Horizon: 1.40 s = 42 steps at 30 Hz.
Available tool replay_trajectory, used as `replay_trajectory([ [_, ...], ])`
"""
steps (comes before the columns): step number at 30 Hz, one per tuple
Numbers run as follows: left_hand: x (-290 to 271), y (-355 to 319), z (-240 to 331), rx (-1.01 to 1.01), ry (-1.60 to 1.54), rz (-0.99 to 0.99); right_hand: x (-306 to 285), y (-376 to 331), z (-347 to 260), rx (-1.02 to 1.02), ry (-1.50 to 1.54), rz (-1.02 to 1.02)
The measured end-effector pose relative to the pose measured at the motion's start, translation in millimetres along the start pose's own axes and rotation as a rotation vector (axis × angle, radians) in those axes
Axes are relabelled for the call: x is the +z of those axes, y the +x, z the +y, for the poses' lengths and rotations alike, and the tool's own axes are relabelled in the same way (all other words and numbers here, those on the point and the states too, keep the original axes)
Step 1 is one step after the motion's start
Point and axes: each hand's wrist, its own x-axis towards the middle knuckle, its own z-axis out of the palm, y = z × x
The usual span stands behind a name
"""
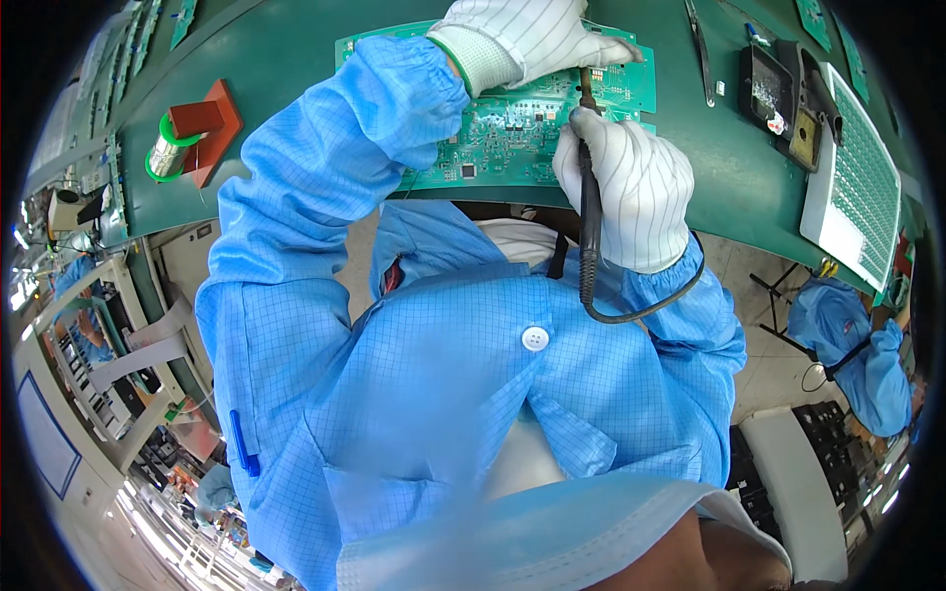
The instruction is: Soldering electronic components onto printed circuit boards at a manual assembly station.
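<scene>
While pinning board (512, 118), fisted iron-hand (631, 187)

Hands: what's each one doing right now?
Left hand: resting on the green circuit board, grip unclear.
Right hand: closed around the soldering iron.

Both gloved hands reach forward — left hand (522, 39) lying flat, right hand (631, 187) closed in a fist-like grip.
</scene>
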Motion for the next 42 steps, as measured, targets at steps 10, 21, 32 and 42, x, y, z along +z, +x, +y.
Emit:
replay_trajectory([
  [10, -17.1, -9.0, -15.4, 0.022, -0.014, -0.126, -37.3, -0.3, 11.9, 0.094, 0.256, 0.061],
  [21, -11.3, -75.7, -14.8, 0.109, 0.078, 0.276, -23.6, -30.8, 46.8, 0.638, 0.76, 0.224],
  [32, 8.4, -74.9, -12.9, 0.067, 0.081, 0.234, -26.8, -29.0, 47.6, 0.677, 0.797, 0.15],
  [42, 15.0, -63.8, -23.5, 0.15, 0.022, 0.212, -42.3, -20.7, 82.2, 0.419, 0.81, -0.259],
])
